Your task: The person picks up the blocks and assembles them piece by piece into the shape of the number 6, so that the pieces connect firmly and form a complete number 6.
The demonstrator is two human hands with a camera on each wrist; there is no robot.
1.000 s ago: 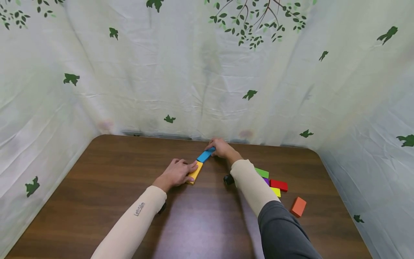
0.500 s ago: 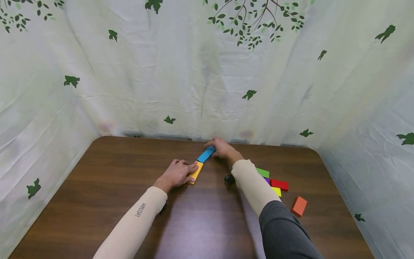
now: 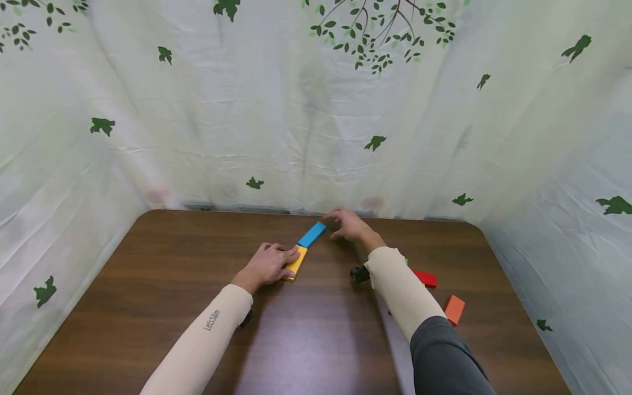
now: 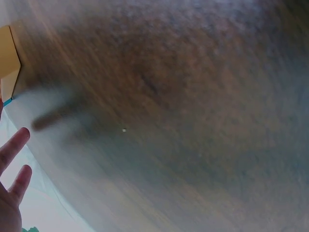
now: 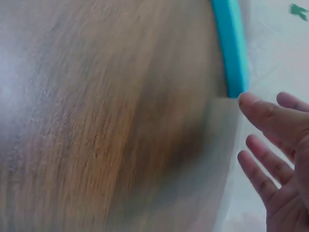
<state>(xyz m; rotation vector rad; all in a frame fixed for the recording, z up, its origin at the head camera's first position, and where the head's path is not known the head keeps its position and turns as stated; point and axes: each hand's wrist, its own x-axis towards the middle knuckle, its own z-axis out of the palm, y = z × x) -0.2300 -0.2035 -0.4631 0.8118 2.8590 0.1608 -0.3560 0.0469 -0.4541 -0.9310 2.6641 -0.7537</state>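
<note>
A yellow-orange block (image 3: 299, 260) lies flat on the table, meeting a blue block (image 3: 312, 235) end to end at a slight angle. My left hand (image 3: 267, 265) pinches the yellow-orange block between thumb and index finger; its other fingers are apart from the block in the left wrist view. Just past the far end of the blue block, my right hand (image 3: 349, 226) hovers with loosely bent fingers and holds nothing. In the right wrist view a small gap or light contact between the thumb and the end of the blue block (image 5: 233, 53) cannot be told apart.
Right of the right forearm lie a red block (image 3: 425, 278) and an orange block (image 3: 454, 309). Slivers of green and yellow blocks show behind the sleeve. A printed white curtain (image 3: 276, 131) hangs along the far edge of the brown table (image 3: 197, 241).
My right hand has let go of the blue block and moved slightly right, away from it. The right forearm now covers more of the coloured blocks. The left hand keeps its hold.
</note>
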